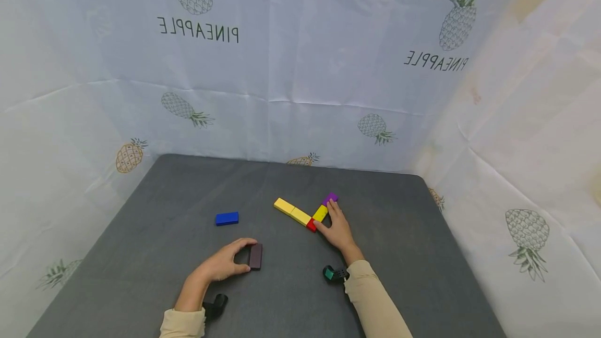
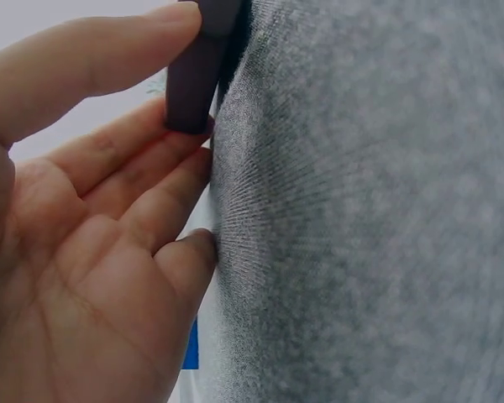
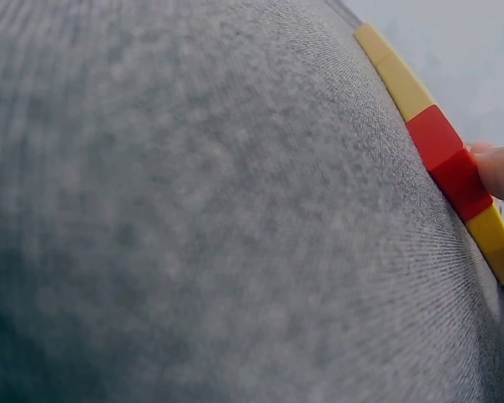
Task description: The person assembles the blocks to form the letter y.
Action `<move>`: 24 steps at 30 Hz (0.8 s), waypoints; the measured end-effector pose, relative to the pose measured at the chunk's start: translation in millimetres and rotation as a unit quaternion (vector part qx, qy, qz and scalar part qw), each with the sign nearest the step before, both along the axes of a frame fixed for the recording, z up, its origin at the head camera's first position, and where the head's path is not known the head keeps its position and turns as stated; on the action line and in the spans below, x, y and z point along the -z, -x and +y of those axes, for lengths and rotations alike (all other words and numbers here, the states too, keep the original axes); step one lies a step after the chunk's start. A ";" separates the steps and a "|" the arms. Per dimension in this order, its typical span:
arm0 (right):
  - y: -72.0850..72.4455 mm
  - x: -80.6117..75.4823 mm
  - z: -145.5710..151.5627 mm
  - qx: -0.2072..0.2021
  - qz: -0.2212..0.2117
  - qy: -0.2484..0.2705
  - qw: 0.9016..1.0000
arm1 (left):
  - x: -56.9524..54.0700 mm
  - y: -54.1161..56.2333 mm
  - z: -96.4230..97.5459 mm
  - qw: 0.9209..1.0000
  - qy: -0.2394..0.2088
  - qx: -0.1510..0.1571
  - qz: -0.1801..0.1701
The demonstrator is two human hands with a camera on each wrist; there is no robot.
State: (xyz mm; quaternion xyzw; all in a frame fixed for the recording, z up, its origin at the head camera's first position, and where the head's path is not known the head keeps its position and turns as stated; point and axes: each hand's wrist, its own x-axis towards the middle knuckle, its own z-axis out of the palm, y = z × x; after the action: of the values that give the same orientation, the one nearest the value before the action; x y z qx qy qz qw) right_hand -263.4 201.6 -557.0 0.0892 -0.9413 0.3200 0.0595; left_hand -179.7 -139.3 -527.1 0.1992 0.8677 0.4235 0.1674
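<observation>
We see the left hand [image 1: 220,264] pinching a dark brown block [image 1: 255,257]: the thumb presses its end toward the table's near edge, and fingertips meet the end toward the far edge. The block spans the gap between them, clear of the palm, on or just over the grey table [image 1: 141,254]; we cannot tell which.

Our right hand [image 1: 339,231] reaches in with fingers extended, clasped round nothing. Its thumb touches a red block [image 3: 437,138], and its fingertips lie at a purple block [image 1: 332,197], with a bright yellow block [image 1: 320,213] between those two. From the red block, this arm of the V runs toward the table's far right corner; two pale yellow blocks [image 1: 293,212], end to end, form the other, toward the far left corner.

A blue block [image 1: 227,218] lies apart, nearer the left edge than the V and beyond the left hand.
</observation>
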 end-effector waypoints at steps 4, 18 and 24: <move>-0.3 -0.9 -0.1 0.000 0.000 0.000 1.000 | -1.6 -0.3 0.7 1.000 0.003 -0.007 0.006; -0.2 0.7 0.4 0.000 -0.005 -0.004 1.000 | -2.7 2.3 7.0 0.998 -0.035 -0.034 0.033; -0.3 5.9 1.6 -0.009 0.024 0.020 0.999 | -5.2 3.0 13.3 0.996 -0.082 -0.021 0.010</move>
State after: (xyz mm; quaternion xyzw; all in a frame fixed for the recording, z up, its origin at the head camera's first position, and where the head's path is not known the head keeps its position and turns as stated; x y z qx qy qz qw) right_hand -263.1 203.2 -562.9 0.1040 -0.9320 0.3375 0.0812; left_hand -182.7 -126.0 -521.8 0.1983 0.8359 0.4943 0.1328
